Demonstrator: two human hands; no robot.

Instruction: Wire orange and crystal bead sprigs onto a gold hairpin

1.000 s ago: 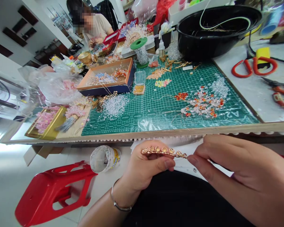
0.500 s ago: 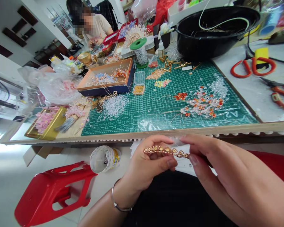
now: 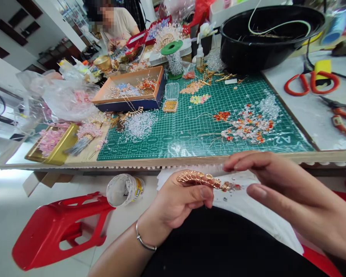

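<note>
- The left hand [image 3: 173,206] pinches a curved, gold-coloured metal hair ornament [image 3: 194,177] between thumb and fingers, in front of the table's near edge.
- Small clear and orange beads [image 3: 235,187] sit at the ornament's right end.
- The right hand [image 3: 296,200] is just right of those beads, apart from them, with a wide gap between thumb and forefinger.
- On the green gridded cutting mat [image 3: 187,120] beyond, a wired cluster of clear and orange beads [image 3: 249,124] lies at right, a heap of loose clear beads [image 3: 140,126] at left.
- A large round black plastic basin [image 3: 250,54] stands far right.
- A red plastic stool [image 3: 40,234] stands near left.
</note>
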